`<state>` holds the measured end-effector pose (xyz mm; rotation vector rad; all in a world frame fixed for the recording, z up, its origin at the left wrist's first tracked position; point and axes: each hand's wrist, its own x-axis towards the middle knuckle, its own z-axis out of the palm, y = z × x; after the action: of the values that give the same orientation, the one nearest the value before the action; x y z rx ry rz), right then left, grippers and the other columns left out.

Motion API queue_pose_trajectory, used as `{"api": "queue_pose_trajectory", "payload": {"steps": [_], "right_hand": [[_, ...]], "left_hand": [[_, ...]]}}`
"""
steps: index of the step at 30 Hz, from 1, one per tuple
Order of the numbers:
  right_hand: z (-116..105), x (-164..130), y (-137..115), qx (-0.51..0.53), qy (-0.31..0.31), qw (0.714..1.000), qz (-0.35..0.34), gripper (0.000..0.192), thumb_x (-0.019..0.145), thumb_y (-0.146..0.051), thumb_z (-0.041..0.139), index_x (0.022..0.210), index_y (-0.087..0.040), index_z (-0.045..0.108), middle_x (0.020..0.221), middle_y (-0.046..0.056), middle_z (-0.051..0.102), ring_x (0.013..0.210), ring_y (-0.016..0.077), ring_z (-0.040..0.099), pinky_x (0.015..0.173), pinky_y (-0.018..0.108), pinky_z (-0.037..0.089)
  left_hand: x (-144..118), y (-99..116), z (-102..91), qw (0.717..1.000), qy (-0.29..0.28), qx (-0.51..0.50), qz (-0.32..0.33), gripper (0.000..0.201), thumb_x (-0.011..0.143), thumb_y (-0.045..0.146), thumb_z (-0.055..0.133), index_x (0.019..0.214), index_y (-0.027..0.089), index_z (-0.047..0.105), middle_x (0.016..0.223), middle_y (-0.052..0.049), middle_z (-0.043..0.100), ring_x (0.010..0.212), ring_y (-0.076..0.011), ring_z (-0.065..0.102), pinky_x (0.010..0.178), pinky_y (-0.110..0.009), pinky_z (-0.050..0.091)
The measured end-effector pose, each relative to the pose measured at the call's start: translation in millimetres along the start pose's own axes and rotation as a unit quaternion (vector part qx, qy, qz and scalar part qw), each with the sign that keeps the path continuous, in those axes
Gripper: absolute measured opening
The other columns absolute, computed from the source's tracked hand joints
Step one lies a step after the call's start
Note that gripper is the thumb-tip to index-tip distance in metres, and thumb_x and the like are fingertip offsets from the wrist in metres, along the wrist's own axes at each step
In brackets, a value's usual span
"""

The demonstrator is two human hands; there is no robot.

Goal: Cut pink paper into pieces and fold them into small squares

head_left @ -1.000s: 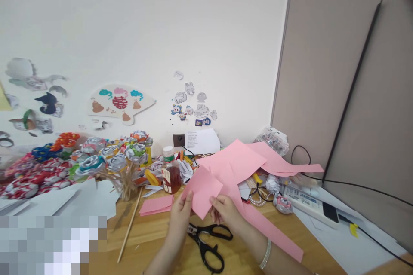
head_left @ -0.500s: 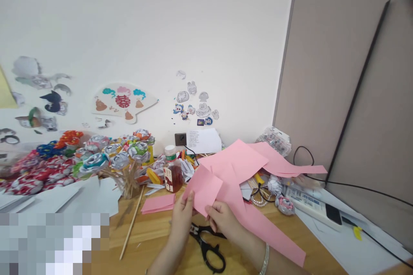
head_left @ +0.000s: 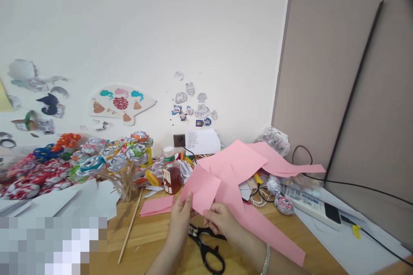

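Hands at craft desk (head_left: 155, 232): left hand (head_left: 181, 215) and right hand (head_left: 221, 219) both pinch small pink paper piece (head_left: 201, 189), fingers clamped on its lower edge, paper held tilted just above desk. Black scissors (head_left: 208, 245) lie on desk directly below hands. Larger pink sheets (head_left: 241, 163) spread behind, to right. Brown bottle (head_left: 171, 176) w/ white cap near left hand; paper flowers (head_left: 97, 159) at far left, well apart.

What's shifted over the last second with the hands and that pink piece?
The right hand slid down along the small pink paper to its lower corner, closer to the left hand. Both hands kept their pinch; nothing was let go. The scissors, bottle and loose pink sheets stayed put.
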<state>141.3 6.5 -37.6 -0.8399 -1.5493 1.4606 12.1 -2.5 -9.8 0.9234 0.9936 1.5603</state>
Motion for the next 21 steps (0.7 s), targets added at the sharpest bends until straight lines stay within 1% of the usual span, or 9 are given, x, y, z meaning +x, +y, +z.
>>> {"api": "queue_pose_trajectory", "payload": {"steps": [2, 5, 8, 10, 12, 14, 17, 21], "right_hand": [[-4.7, 1.7, -3.1, 0.002, 0.011, 1.0, -0.007, 0.041, 0.073, -0.049, 0.049, 0.052, -0.014, 0.052, 0.031, -0.008, 0.038, 0.027, 0.0038, 0.029, 0.032, 0.018, 0.019], [-10.2, 2.6, -8.9, 0.035, 0.05, 0.998, -0.008, 0.043, 0.071, -0.051, 0.05, 0.049, -0.015, 0.049, 0.032, -0.008, 0.035, 0.029, 0.0038, 0.028, 0.033, 0.019, 0.018], [-12.9, 1.9, -13.4, 0.069, 0.046, 0.997, 0.005, 0.043, 0.069, -0.053, 0.052, 0.048, -0.016, 0.047, 0.032, -0.009, 0.032, 0.03, 0.0036, 0.024, 0.033, 0.019, 0.018], [-14.6, 1.7, -15.6, 0.085, 0.046, 0.995, 0.001, 0.045, 0.071, -0.056, 0.047, 0.049, -0.016, 0.047, 0.031, -0.01, 0.03, 0.028, 0.0036, 0.021, 0.032, 0.019, 0.019], [-17.5, 2.8, -17.2, 0.083, 0.067, 0.994, -0.018, 0.047, 0.074, -0.056, 0.042, 0.049, -0.016, 0.048, 0.031, -0.009, 0.029, 0.028, 0.0039, 0.021, 0.032, 0.019, 0.02], [-21.1, 5.0, -18.2, 0.069, 0.09, 0.993, -0.038, 0.047, 0.075, -0.053, 0.042, 0.047, -0.016, 0.048, 0.031, -0.008, 0.032, 0.029, 0.0045, 0.025, 0.033, 0.02, 0.022], [-26.6, 9.2, -17.7, 0.063, 0.097, 0.992, -0.043, 0.046, 0.075, -0.053, 0.041, 0.046, -0.017, 0.047, 0.03, -0.007, 0.035, 0.028, 0.0054, 0.027, 0.033, 0.021, 0.024], [-31.8, 12.3, -15.9, 0.049, 0.13, 0.988, -0.067, 0.044, 0.075, -0.05, 0.04, 0.049, -0.016, 0.048, 0.03, -0.007, 0.034, 0.028, 0.0058, 0.028, 0.034, 0.021, 0.024]], "left_hand": [[0.1, -0.4, 0.0, 1.0, -0.012, 0.008, -0.002, 0.037, 0.058, 0.048, 0.065, 0.069, 0.013, 0.058, 0.047, 0.003, 0.057, 0.044, -0.0122, 0.052, 0.046, -0.023, 0.045], [1.1, -1.8, -1.2, 0.999, -0.02, 0.032, 0.002, 0.04, 0.059, 0.049, 0.064, 0.075, 0.013, 0.061, 0.048, 0.003, 0.059, 0.044, -0.0127, 0.053, 0.044, -0.023, 0.044], [3.0, -3.2, -3.2, 0.999, -0.017, 0.048, 0.001, 0.044, 0.058, 0.05, 0.064, 0.08, 0.012, 0.062, 0.05, 0.002, 0.06, 0.045, -0.0135, 0.054, 0.042, -0.023, 0.045], [4.2, -3.5, -4.6, 0.999, -0.025, 0.048, -0.001, 0.046, 0.06, 0.05, 0.063, 0.084, 0.011, 0.062, 0.052, 0.001, 0.061, 0.046, -0.014, 0.055, 0.044, -0.023, 0.046], [5.0, -3.4, -5.3, 0.998, -0.032, 0.048, -0.005, 0.046, 0.06, 0.05, 0.062, 0.085, 0.011, 0.062, 0.053, 0.0, 0.062, 0.047, -0.0143, 0.056, 0.045, -0.024, 0.046], [5.2, -3.2, -5.4, 0.998, -0.03, 0.049, -0.011, 0.047, 0.058, 0.051, 0.063, 0.085, 0.012, 0.062, 0.054, 0.0, 0.063, 0.048, -0.0151, 0.057, 0.045, -0.025, 0.046], [5.4, -3.4, -5.3, 0.999, -0.016, 0.049, -0.019, 0.047, 0.055, 0.051, 0.065, 0.082, 0.013, 0.062, 0.055, 0.0, 0.064, 0.049, -0.0159, 0.057, 0.046, -0.026, 0.047], [6.5, -4.3, -6.9, 0.998, -0.024, 0.056, -0.015, 0.046, 0.058, 0.051, 0.063, 0.082, 0.012, 0.063, 0.053, 0.0, 0.063, 0.048, -0.0151, 0.057, 0.046, -0.026, 0.047]]}}
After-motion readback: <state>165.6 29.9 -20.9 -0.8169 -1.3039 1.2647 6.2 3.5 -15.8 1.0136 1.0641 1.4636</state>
